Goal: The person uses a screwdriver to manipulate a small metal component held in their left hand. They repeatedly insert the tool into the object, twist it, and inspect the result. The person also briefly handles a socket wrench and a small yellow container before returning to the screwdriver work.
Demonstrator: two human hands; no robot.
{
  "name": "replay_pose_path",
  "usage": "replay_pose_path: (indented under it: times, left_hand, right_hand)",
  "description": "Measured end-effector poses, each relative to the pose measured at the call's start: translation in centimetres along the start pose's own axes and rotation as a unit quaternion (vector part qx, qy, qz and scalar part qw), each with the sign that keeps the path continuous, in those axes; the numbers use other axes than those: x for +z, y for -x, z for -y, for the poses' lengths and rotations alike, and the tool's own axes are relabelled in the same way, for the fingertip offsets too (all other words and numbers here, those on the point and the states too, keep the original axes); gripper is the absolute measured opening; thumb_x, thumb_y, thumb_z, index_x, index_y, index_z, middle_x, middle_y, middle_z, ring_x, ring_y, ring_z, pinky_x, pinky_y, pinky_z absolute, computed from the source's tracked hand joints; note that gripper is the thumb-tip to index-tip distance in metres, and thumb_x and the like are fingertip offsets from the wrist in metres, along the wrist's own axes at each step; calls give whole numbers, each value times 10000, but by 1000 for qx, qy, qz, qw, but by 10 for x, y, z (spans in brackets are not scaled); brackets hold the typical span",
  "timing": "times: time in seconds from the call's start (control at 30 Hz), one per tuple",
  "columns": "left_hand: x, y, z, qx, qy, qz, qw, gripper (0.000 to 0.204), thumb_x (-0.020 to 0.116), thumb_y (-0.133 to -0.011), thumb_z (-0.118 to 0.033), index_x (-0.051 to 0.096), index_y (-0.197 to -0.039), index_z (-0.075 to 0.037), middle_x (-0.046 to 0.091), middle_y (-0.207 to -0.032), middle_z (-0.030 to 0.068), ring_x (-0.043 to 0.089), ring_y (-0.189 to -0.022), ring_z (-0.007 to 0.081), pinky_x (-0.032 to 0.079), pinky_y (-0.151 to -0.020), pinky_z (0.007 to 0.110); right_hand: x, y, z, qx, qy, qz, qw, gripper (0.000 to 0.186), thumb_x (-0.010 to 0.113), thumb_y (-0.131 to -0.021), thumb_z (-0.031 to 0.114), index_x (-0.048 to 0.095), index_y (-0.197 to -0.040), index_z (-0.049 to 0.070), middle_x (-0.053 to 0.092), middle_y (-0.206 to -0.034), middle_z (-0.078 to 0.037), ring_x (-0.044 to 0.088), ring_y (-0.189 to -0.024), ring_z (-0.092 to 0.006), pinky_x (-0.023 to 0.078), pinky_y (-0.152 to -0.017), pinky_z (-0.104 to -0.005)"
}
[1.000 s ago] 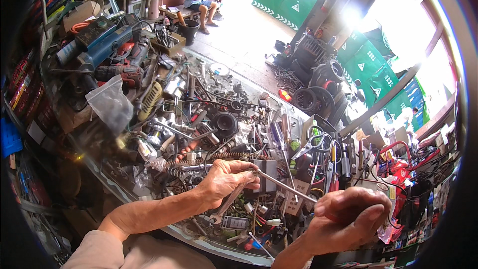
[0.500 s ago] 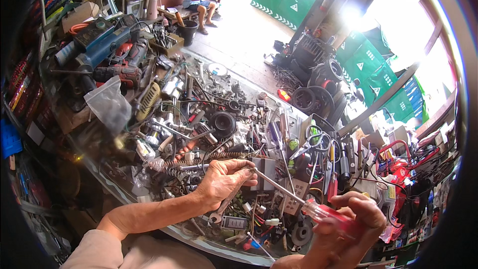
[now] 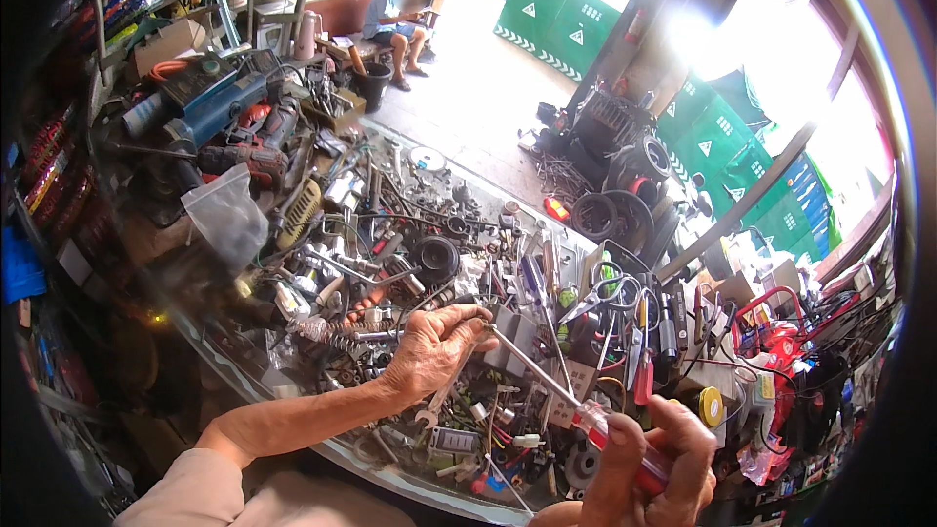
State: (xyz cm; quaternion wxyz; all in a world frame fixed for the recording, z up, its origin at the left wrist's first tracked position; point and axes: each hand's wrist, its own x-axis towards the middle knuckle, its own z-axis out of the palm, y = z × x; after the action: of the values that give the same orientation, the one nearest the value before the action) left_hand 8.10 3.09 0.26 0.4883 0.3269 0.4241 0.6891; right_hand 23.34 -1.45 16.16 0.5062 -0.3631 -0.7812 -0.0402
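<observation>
**A:** What's going on at that worktop (image 3: 244, 385)? Looks like total chaos.

**B:** Pretty much. The right hand (image 3: 652, 464) has its grip closed around the clear red-tinted handle of a long screwdriver (image 3: 576, 405), down at the lower right. The thin metal shaft runs up and to the left over the clutter, and its tip ends right at the fingers of the left hand (image 3: 434, 346).

**A:** And the left one, holding anything?

**B:** It's palm down on the pile with the fingers curled at the screwdriver's tip — whether it's actually pinching something small there, I can't tell, the fingers hide it. A spanner (image 3: 441, 400) lies just under that hand.

**A:** What else is around?

**B:** Springs, sockets and loose bits everywhere. A black round part (image 3: 436, 259) sits further back from the left hand, a clear plastic bag (image 3: 229, 220) off to the left, and a blue power tool (image 3: 220, 102) well behind. Scissors (image 3: 595, 298) lie to the right of the shaft — and a yellow tape roll (image 3: 711, 407) is just beside the right hand.
</observation>
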Motion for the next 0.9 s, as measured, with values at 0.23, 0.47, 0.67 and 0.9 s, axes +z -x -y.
replay_pose_path:
  times: [0.23,0.47,0.67,0.9]
  left_hand:
    - [-25,-12,-2,83,-45,-21,995,198,508,-908,-54,566,-1051,70,639,-922,100,639,-862,170,531,-784,260]
    - [-37,-11,0,17,41,-45,998,201,520,-907,-97,585,-1019,56,640,-898,99,649,-851,197,538,-786,284]
    - [-38,-9,6,37,29,-59,997,216,517,-911,-116,589,-1007,64,640,-878,94,654,-835,202,536,-766,272]
    - [-33,-5,10,56,-3,-67,996,236,510,-920,-137,587,-1028,58,655,-856,103,655,-825,167,519,-698,212]
  right_hand:
    - [-3,-1,6,33,-93,75,992,292,704,-699,40,568,-955,4,618,-858,-146,614,-719,-231,487,-648,-290]
    - [20,-1,8,-8,-59,31,998,275,767,-699,83,581,-878,-12,646,-684,-79,612,-552,-152,478,-559,-246]
    - [27,3,-6,-71,-83,52,993,271,747,-698,103,577,-886,8,638,-754,-106,634,-659,-220,494,-595,-285]
    - [39,14,22,121,-220,-95,963,268,726,-744,108,571,-918,-25,663,-742,-137,658,-624,-203,510,-572,-262]
